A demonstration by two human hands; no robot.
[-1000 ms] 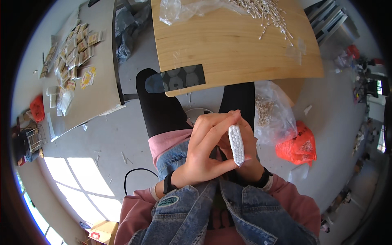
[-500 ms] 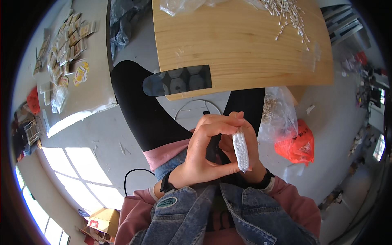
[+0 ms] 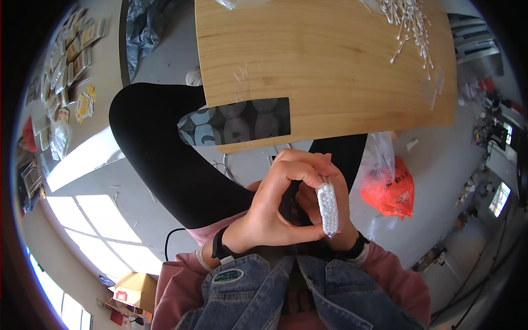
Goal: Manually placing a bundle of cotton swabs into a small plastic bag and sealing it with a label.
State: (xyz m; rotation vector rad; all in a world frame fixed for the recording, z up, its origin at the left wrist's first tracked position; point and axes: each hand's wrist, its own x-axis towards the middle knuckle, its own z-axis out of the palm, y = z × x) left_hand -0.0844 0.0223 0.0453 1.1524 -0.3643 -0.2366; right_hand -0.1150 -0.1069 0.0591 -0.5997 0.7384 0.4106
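Note:
A clear pack of cotton swabs (image 3: 328,210) is held upright in front of my body, its tightly packed white tips facing up toward me. My left hand (image 3: 267,209) curls round it in a C shape, with the thumb at the near end and the fingers at the far end. Against the pack's right side lies my right hand (image 3: 344,217), its fingers partly hidden behind the pack and the left hand. Loose cotton swabs (image 3: 410,30) lie heaped at the far right of the wooden table (image 3: 330,71).
A dark patterned sheet (image 3: 247,121) lies at the table's near left corner, over my leg. Several filled packs (image 3: 69,66) and yellow cards (image 3: 85,104) cover a side table at left. On the right are a clear bag (image 3: 377,157) and a red plastic bag (image 3: 390,192).
The view has shifted, and the table's near edge sits slightly lower. The pack has turned a little, showing more of its swab tips. Both hands keep their hold.

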